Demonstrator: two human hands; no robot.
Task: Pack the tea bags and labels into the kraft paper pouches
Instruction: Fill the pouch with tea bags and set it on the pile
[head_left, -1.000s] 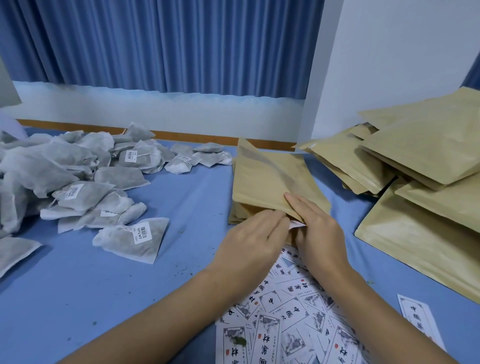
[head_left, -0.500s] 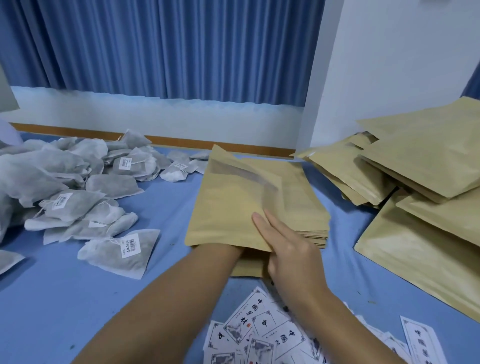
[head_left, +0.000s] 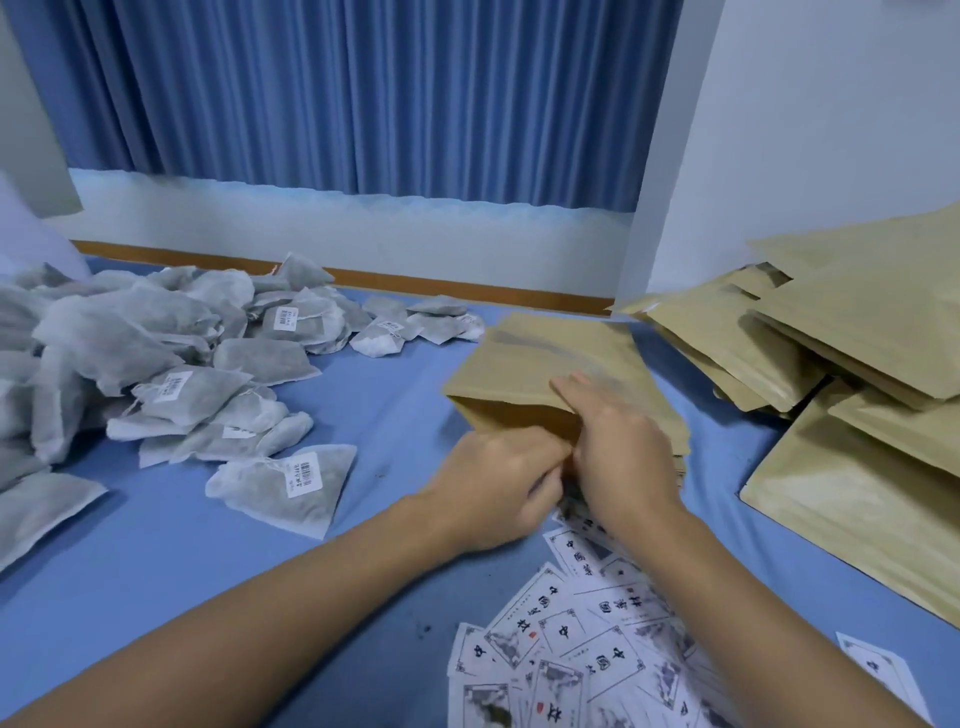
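The pouch (head_left: 530, 364) lies on a stack (head_left: 681, 467) of flat ones, with its mouth gaping toward 6 o'clock. The right grip (head_left: 618, 452) pinches the upper lip, fingers flat on the paper and thumb beneath. The left grip (head_left: 498, 493) is curled at the mouth and touches the right. Blur hides whether it holds the lower lip, a label or nothing, so I cannot tell.

The likely trouble is the mouth falling shut if the right pinch slackens, since the paper looks stiff and flat-creased. A pull toward 6 o'clock could also drag the pouch off the stack and fan the sheets below. The labels (head_left: 587, 639) lie loose and overlapping at 6 o'clock under both wrists, so a sweep of the forearm may scatter them or lift two at once.

The tea bags (head_left: 171, 374) are heaped from 9 to 10 o'clock, well apart from the pouch. Bare surface (head_left: 182, 582) between them gives the left arm free passage. At 3 o'clock a slumped pile (head_left: 857, 338) of pouches crowds the right side, leaving only a narrow strip.
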